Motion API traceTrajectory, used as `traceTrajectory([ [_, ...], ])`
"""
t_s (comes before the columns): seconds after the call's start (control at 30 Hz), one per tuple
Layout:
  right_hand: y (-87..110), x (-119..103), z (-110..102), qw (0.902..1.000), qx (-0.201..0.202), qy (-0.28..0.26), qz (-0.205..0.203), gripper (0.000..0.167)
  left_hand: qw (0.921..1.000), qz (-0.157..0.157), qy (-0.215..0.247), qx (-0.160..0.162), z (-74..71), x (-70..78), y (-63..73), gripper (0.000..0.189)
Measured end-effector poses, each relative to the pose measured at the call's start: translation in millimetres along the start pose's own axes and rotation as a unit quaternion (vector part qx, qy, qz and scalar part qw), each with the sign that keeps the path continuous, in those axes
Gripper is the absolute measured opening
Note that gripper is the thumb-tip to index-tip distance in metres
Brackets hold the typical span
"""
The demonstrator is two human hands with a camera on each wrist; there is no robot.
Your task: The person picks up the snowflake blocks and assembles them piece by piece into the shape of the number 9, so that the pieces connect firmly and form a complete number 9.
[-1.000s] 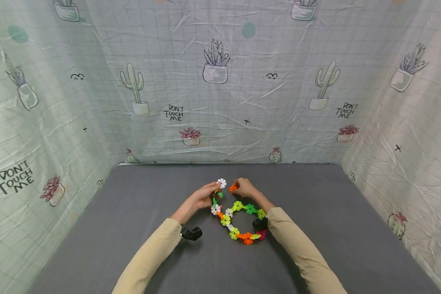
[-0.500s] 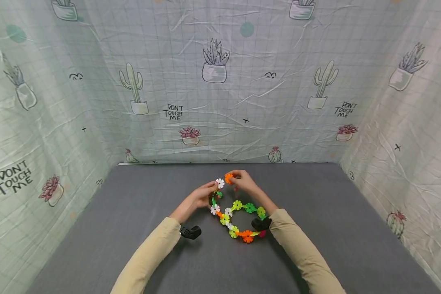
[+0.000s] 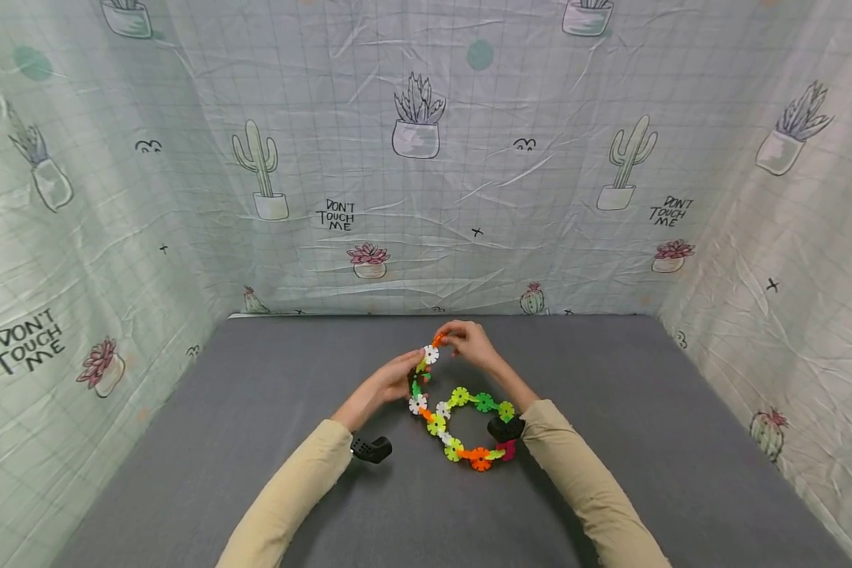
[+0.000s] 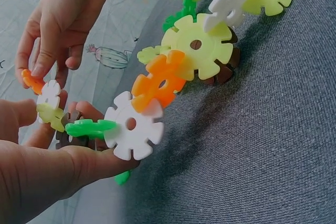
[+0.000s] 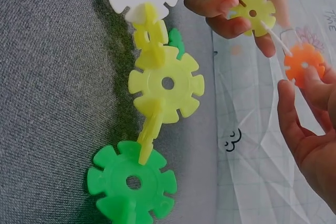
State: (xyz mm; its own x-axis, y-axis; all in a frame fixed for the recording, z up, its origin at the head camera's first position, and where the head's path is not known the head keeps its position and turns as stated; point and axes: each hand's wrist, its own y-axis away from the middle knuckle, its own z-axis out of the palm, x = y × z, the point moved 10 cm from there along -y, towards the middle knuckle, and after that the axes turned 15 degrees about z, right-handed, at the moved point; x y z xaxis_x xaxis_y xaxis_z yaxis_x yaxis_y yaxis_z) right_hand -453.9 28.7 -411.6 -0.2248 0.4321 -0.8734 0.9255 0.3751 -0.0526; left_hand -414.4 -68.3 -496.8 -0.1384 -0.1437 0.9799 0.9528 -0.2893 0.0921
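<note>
A chain of notched plastic snowflake discs (image 3: 480, 459) in several colours curves across the table. My left hand (image 3: 392, 377) grips the chain near its raised end, thumb on one side and fingers behind. At that end a white disc (image 4: 49, 94) joins a yellow disc (image 5: 253, 13). Between its thumb and fingers, my right hand (image 3: 471, 345) pinches an orange disc (image 5: 295, 62). The orange disc's edge meets the white disc's edge; how deep the slots sit in each other cannot be told. A brown disc (image 4: 73, 136) is partly hidden behind my left fingers.
The grey table (image 3: 312, 505) spreads around the hands. Its back edge meets a printed curtain (image 3: 426, 197) that also hangs at both sides. Black wrist devices (image 3: 371, 450) sit under both wrists, the right one over the chain's loop.
My right hand has moved up and slightly left with the orange disc, bringing it from apart to touching the white disc. The orange disc has turned edge-on. The left hand stays nearly still.
</note>
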Motion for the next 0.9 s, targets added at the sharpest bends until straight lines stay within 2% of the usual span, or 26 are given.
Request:
traceTrajectory([
  [0.23, -0.7, 0.2, -1.7, 0.9999, 0.007, -0.011, 0.003, 0.016, 0.9993, -0.012, 0.016, 0.03, -3.1, -2.1, 0.0, 0.044],
  [0.37, 0.4, -1.2, 1.1, 0.9999, -0.002, -0.009, -0.006, 0.017, 0.9996, -0.009, 0.013, 0.024, -1.6, -2.1, -0.4, 0.047],
  [0.6, 1.7, -0.6, 2.2, 0.9998, 0.005, 0.007, -0.016, 0.013, 0.9994, -0.021, 0.018, 0.019, -0.9, -5.7, 0.0, 0.046],
  [0.77, -1.0, 0.6, 6.9, 0.9999, 0.001, 0.005, -0.013, 0.011, 0.9998, -0.019, 0.003, 0.01, -2.8, -3.2, 0.7, 0.023],
  [0.9, -0.7, 4.6, 10.3, 0.9995, -0.007, -0.028, -0.011, 0.009, 0.9998, -0.019, 0.004, -0.006, 0.8, -0.8, 2.3, 0.025],
])
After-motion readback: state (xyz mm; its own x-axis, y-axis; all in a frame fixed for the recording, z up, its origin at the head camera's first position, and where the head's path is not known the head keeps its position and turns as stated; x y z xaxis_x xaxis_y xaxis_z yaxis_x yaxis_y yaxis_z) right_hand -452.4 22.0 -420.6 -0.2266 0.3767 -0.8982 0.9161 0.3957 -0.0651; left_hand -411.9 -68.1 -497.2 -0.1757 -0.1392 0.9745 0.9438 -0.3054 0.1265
